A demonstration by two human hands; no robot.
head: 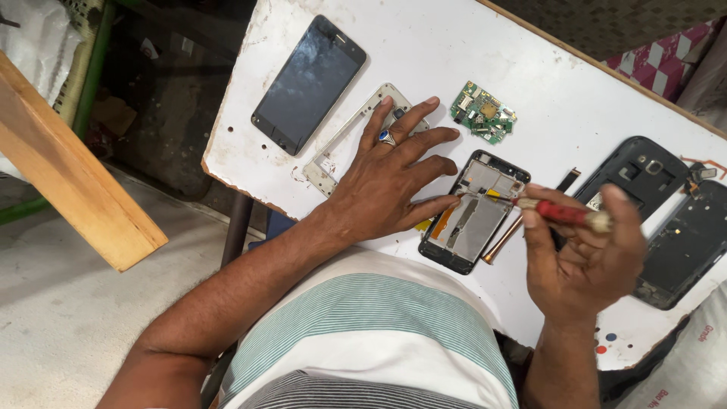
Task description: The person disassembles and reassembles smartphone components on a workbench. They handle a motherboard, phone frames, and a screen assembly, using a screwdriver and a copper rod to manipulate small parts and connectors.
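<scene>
My left hand (390, 178), a blue-stone ring on one finger, lies flat with fingers spread. It covers part of a silver phone frame (333, 155), and its fingertips touch the left edge of an opened phone chassis (473, 227). My right hand (587, 254) grips a red-handled screwdriver (564, 214) whose tip points left onto the upper part of that chassis. A green circuit board (483, 112) lies just beyond my left fingertips.
A white worn table (553, 76) bears an intact black phone (309, 83) at the far left, and two black back covers (640, 170) (685, 246) at the right. A thin copper-coloured rod (501, 241) lies beside the chassis. A wooden plank (68, 170) stands left of the table.
</scene>
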